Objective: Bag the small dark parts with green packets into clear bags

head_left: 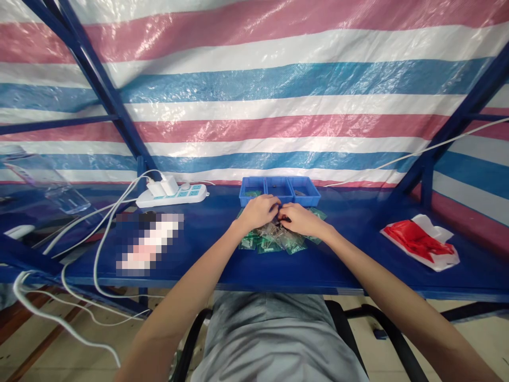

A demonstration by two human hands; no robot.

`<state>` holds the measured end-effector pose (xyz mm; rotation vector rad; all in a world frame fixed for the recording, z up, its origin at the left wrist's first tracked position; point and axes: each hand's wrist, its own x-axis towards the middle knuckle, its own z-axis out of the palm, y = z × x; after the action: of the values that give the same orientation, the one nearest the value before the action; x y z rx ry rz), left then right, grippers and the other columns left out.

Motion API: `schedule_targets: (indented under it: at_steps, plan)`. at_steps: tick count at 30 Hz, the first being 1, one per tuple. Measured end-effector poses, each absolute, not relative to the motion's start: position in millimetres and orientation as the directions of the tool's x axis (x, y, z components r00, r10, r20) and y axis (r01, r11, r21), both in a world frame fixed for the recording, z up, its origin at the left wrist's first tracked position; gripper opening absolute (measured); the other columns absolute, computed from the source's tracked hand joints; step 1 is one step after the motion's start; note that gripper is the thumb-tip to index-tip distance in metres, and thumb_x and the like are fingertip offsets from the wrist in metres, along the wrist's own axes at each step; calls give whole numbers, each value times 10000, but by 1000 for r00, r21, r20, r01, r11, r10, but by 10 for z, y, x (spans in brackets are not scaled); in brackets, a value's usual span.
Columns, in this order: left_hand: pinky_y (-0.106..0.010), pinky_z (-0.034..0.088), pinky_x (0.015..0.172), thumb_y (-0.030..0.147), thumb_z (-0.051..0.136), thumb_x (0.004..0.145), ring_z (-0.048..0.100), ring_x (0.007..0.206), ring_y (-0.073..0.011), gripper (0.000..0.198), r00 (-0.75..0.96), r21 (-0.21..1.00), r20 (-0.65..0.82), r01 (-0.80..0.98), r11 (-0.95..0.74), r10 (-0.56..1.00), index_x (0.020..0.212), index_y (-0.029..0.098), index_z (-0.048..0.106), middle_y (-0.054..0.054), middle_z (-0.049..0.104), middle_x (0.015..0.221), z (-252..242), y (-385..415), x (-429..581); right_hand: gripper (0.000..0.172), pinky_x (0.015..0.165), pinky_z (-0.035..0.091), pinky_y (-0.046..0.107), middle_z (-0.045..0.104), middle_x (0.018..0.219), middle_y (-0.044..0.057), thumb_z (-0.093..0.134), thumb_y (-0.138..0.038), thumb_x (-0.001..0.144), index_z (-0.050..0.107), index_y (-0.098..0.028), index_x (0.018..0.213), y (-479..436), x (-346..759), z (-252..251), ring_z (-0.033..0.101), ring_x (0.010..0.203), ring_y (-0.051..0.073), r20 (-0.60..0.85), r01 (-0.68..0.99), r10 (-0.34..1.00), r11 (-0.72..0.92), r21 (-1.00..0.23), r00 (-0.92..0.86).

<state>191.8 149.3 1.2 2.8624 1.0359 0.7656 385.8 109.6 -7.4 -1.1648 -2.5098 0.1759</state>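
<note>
**op:** how are my hands looking right now?

**reply:** You're stretching both arms out over the blue table (358,228), with your forearms angling inward. Your left hand (257,212) and right hand (305,220) are meeting knuckles-up in the middle. The fingers on both are curling in tight, and the tips are touching where the hands come together. It looks like you're pinching something tiny there. Honestly I can't tell what it is or which hand has it, because your own knuckles are covering it.

**op:** and the stuff around them?

**reply:** The pile of little clear bags (270,243) with green bits inside is sitting right under your hands, poking out on the near side. The bags are overlapping too much to count. One blue tray (279,187) is sitting just behind your fingers, with three compartments. What's in them is too dark to make out. Off to your left, one power strip (175,196) is carrying two white plugs (163,187), and white cables (99,239) are trailing off the table edge. One red and white bag (419,241) is lying well apart on your right. A blurred patch left of the pile is hiding whatever's there.
</note>
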Motion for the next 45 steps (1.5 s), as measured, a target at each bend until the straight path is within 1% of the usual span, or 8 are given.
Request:
schedule_targets:
  at_steps: [6,9,14,19,27,33,38,45]
  plan:
    - [-290,482,700,199,474,928,665,845,-200,247,669,169,425,602,-780,609,1022,217,701,-48,717,959,69,1529,1859,102,764,442,298,692,910,72,597,-104,838,645,-194,839,1087,3848,-67,633,876,218,328,738,799,596,-317,-505]
    - [-285,469,682,204,484,922,656,814,-197,222,680,161,420,596,-787,601,984,218,697,-47,707,916,70,1519,1868,99,752,456,298,701,875,55,598,-113,828,644,-199,847,1119,3854,-82,637,820,204,394,731,817,563,-386,-421]
    - [-282,472,692,199,491,927,654,831,-198,205,694,151,411,587,-795,591,991,217,685,-49,698,930,48,1497,1898,59,753,498,308,710,825,33,603,-162,841,642,-207,840,1160,3848,-98,646,748,189,511,675,818,535,-507,-265]
    - [-283,468,690,267,525,958,651,857,-203,161,710,128,416,573,-810,568,978,206,673,-55,684,940,35,1490,1918,63,760,512,328,724,813,38,606,-215,861,639,-213,808,1143,3824,-79,670,757,204,530,644,828,509,-571,-185]
    - [-264,463,710,305,544,981,640,874,-185,166,683,134,457,580,-803,570,1058,206,652,-44,672,970,8,1514,1905,111,730,493,321,737,806,38,587,-249,889,661,-215,813,1143,3822,-80,674,743,207,507,645,846,482,-593,-165]
    - [-261,476,724,323,556,993,654,899,-182,191,673,165,482,560,-812,562,1121,207,636,-55,673,1060,22,1522,1896,187,692,432,307,722,772,43,511,-210,932,674,-200,841,1174,3841,-106,659,721,206,506,696,844,471,-541,-178]
    - [-268,491,755,308,471,1036,665,941,-188,227,670,158,496,556,-816,553,1169,217,631,-59,678,1128,5,1536,1900,134,692,431,288,727,798,37,544,-149,885,669,-193,866,1206,3857,-146,665,740,197,492,685,852,467,-560,-178]
    - [-273,485,746,319,376,1070,673,945,-200,297,667,164,489,563,-810,562,1118,209,648,-56,704,1101,15,1530,1913,132,702,424,285,726,780,29,581,-223,927,642,-198,813,1216,3855,-174,659,732,192,476,699,852,476,-533,-218]
